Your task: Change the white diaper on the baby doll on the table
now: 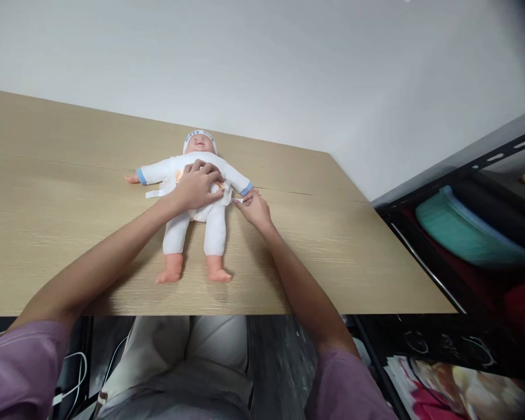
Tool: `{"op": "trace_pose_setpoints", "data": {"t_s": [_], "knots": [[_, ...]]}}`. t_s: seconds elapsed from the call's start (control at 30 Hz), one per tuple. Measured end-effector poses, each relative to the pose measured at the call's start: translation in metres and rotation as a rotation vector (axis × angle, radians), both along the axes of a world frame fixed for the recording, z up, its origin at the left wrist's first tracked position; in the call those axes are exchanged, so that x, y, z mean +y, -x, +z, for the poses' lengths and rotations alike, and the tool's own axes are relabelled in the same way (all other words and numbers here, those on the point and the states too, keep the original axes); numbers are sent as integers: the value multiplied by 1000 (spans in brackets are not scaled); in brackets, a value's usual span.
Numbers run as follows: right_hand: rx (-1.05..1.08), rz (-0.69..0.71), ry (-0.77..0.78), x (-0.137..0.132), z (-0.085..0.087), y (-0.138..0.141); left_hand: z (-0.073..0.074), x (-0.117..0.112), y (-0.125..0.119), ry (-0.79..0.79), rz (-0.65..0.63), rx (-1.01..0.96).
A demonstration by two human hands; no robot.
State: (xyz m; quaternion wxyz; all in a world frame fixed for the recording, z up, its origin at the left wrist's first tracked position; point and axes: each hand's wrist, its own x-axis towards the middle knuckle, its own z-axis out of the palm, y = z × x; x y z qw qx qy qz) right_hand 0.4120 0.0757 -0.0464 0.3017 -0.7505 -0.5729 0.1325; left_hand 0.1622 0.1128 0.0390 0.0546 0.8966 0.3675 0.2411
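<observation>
A baby doll (214,232) in white clothing with blue cuffs and a white printed headband lies on its back, its feet toward me. Around its hips is a white diaper (199,214). My left hand (198,185) rests over the doll's belly and the diaper's front, fingers spread and slightly bent, hiding part of both. On the right, my right hand (254,209) pinches a white diaper tab (237,200) pulled out sideways beside the doll's cuff. Another diaper tab (153,193) sticks out flat on the left side, touched by neither hand.
The wooden table (332,251) runs along a white wall (262,70). To the right stands a dark shelf (420,265) holding a teal item (459,227) and other goods. Below the table's front edge are my legs and a white cable (84,364).
</observation>
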Motion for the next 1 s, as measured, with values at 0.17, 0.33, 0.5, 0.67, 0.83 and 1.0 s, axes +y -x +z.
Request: {"op": "trace_pose_setpoints", "data": {"t_s": [0.17,0.33,0.5,0.67,0.83,1.0], "knots": [[199,169,-27,-4,4,-10,-2,-3,0,27,61,-26],[483,331,-197,-10,20,-13,-6,-5,1,8,71,-41],[458,369,-239,0,36,29,-10,-4,-1,-34,62,-41],[421,393,-261,15,39,64,-11,-2,0,-30,56,-26],[253,428,-531,0,29,61,-15,-1,0,-18,51,-42],[29,590,-654,-17,20,57,-16,4,6,17,-47,-141]]}}
